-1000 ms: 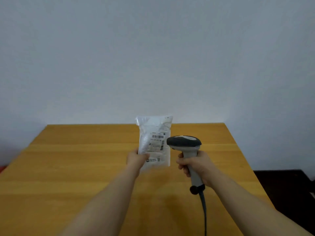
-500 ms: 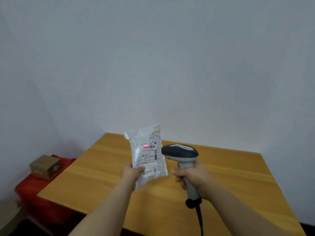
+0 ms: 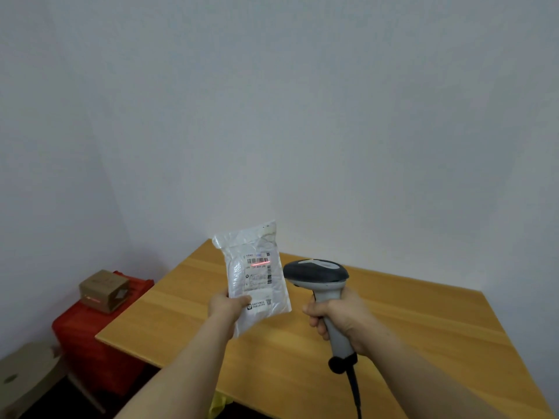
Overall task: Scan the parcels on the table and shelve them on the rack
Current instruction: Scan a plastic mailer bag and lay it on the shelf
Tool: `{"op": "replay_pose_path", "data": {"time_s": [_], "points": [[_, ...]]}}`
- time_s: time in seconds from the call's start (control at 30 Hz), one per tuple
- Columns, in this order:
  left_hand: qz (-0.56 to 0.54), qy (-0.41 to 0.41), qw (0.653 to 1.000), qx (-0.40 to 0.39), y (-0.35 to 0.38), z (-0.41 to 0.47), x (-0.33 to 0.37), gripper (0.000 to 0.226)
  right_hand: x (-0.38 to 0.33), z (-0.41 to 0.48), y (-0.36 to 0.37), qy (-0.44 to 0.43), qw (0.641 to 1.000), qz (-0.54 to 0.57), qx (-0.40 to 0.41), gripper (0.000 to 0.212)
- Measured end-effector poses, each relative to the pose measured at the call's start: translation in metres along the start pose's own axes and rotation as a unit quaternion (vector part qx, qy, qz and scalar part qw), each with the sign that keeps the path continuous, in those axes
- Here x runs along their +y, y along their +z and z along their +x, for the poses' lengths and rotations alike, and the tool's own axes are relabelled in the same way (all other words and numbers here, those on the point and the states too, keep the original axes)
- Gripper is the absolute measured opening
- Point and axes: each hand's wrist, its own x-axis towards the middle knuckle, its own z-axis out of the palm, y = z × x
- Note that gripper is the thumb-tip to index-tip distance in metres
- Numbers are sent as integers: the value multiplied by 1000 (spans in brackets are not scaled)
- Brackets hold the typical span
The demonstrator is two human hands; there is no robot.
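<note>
Parcel: the white parcel [image 3: 257, 273] is being held upright above the table [image 3: 408, 328], a red scan line lying across its barcode.
Left hand: the left hand [image 3: 227, 306] is gripping the parcel's lower left corner.
Right hand: the right hand [image 3: 335, 316] is clenching the scanner [image 3: 317, 276] handle, with the scanner head at the parcel's 3 o'clock, apart from it.
Room: bare tabletop is stretching away at 3 o'clock.
Around: a red crate [image 3: 99, 334] carrying a cardboard box [image 3: 102, 290] is standing off the table at 9 o'clock.

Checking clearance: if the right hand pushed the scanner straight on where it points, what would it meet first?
Probably the white parcel in the left hand: the scanner in the right hand throws its red line across its barcode. Their gap is hard to judge.
</note>
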Motion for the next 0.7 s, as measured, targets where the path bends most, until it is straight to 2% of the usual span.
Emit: {"op": "replay_pose_path", "data": {"time_s": [0.7], "points": [[-12, 5, 1000, 7, -49, 12, 18, 31, -29, 0, 49, -27, 1000, -8, -8, 11]]}}
